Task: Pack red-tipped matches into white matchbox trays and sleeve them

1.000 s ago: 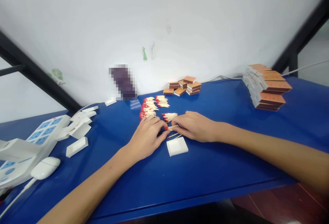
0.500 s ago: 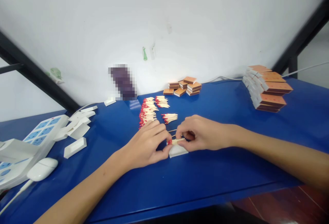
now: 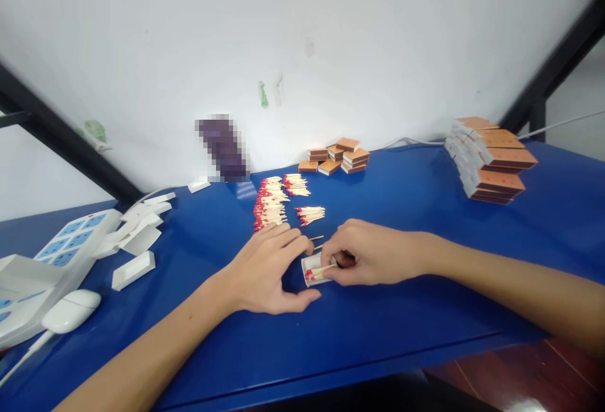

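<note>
Back from the worktop's [image 3: 401, 317] front edge, our right hand [image 3: 362, 251] is pinching matches [image 3: 314, 273] in a part-filled tray [image 3: 312, 261], left hand [image 3: 269, 270] spread, heaps [image 3: 270, 204] lying unboxed.

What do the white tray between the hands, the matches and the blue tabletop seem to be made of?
White tray: probably card, matte, going by its thin, straight walls.
Matches: likely wood, dull, judging by the pale sticks with red heads.
Blue tabletop: smooth, glossy, with soft reflections; painted metal or laminate, can't tell which.
</note>
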A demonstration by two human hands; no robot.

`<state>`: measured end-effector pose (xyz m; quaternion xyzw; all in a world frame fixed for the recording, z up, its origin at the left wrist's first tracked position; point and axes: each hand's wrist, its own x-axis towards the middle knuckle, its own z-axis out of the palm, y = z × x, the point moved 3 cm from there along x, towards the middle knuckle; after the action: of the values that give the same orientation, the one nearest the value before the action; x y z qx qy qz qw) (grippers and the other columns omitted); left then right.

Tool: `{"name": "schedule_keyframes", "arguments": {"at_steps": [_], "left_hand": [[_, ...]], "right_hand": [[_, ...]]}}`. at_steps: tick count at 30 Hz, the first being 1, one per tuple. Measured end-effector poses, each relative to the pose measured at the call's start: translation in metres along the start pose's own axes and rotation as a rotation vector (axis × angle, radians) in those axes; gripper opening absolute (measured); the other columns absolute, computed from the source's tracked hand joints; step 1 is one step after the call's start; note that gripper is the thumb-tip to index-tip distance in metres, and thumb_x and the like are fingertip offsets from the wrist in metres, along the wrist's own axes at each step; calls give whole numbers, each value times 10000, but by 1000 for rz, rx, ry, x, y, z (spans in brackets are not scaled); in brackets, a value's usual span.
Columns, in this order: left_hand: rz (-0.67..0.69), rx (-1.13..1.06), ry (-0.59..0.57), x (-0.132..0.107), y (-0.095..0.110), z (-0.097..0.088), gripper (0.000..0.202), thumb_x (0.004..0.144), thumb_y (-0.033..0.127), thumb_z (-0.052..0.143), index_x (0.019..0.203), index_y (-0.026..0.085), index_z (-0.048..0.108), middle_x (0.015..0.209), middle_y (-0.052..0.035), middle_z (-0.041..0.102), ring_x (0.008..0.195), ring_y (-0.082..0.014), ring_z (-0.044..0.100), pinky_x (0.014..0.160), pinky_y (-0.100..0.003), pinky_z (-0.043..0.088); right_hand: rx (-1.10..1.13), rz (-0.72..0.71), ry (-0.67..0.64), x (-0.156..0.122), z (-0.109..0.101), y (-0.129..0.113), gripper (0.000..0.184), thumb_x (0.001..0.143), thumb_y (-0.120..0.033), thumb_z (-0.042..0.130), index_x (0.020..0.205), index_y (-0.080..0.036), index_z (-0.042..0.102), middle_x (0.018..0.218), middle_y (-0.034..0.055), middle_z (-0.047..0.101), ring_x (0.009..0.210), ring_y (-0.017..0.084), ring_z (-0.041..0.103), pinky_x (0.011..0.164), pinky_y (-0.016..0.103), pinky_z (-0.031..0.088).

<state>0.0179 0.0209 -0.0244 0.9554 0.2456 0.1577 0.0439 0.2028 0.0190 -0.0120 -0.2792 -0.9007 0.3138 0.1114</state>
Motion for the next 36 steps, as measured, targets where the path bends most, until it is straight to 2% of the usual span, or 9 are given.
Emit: {"name": "schedule_keyframes", "arguments": {"at_steps": [7, 14, 21, 30, 32, 36], "left_hand": [[20, 79, -69, 2, 2, 3, 248, 853, 430, 566, 877, 184, 564, 789, -40, 601, 716, -192, 535, 679, -336, 421], [15, 22, -83, 1, 0, 3, 253, 858, 432, 592, 877, 181, 562, 778, -28, 599, 699, -176, 529, 672, -317, 424], [-14, -8, -90, 0, -2, 4, 273, 847, 452, 608, 872, 186, 553, 765, -15, 593, 694, -171, 526, 649, -304, 403], [-67, -62, -116, 1, -4, 4, 308, 827, 481, 630, 832, 191, 527, 761, -4, 579, 699, -167, 525, 636, -284, 382], [-66, -65, -117, 1, -4, 4, 306, 828, 475, 633, 826, 190, 523, 763, -5, 579, 704, -167, 526, 640, -283, 380], [-68, -57, -120, 1, -5, 5, 311, 842, 489, 613, 848, 187, 541, 759, -9, 572, 704, -172, 524, 639, -286, 375]], "right_hand": [[63, 55, -9, 3, 1, 0, 124, 849, -186, 599, 760, -154, 679, 563, -66, 537, 491, 59, 450, 533, 194, 349], [125, 40, -30, 4, 0, 0, 179, 904, -255, 606, 811, -151, 718, 571, -57, 542, 509, 61, 430, 522, 189, 339], [135, 32, 30, 6, 4, 13, 227, 866, -366, 686, 831, -147, 735, 583, -49, 557, 524, 66, 462, 519, 189, 343], [87, -20, 73, 8, 7, 16, 270, 863, -407, 680, 765, -156, 697, 569, -59, 541, 506, 59, 453, 516, 186, 327], [77, -36, 73, 7, 6, 15, 263, 891, -382, 636, 777, -153, 694, 565, -56, 532, 501, 62, 454, 513, 192, 332], [66, -41, 47, 4, 3, 13, 126, 855, -182, 575, 826, -143, 691, 579, -56, 539, 506, 65, 479, 526, 194, 359]]}}
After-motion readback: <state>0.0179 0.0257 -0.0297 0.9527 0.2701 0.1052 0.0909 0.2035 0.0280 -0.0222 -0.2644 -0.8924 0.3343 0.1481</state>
